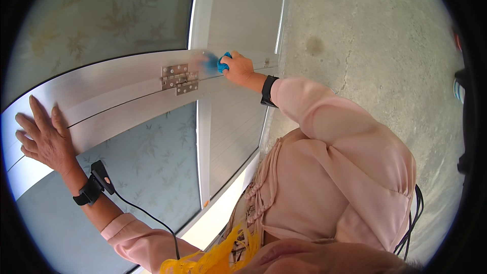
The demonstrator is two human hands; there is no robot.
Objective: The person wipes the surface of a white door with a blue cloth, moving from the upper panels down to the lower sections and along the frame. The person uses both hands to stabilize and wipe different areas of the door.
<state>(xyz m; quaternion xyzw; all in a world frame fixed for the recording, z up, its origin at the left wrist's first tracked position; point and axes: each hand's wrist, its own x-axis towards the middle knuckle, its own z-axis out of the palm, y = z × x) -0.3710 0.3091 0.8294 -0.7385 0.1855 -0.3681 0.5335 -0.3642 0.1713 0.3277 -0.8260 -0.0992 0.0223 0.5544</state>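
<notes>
My right hand (239,67) grips a crumpled blue cloth (225,63) against the pale metal door frame (133,71). A blurred reflection of cloth and fingers shows in the metal to its left. Between my two hands, a metal butterfly hinge (179,79) with several screws spans the thin seam of the frame. My left hand (47,137) rests on the frame, fingers spread and holding nothing, further along the same seam. Frosted glass panes with leaf patterns, one upper (125,15) and one lower (152,152), flank the frame.
Ribbed lower door panels (243,15) meet a cracked concrete floor (365,45) with a dark stain. From a device (102,177) at my left wrist, a black cable (152,219) runs to my body. Stringy yellow material (213,255) hangs near my chest.
</notes>
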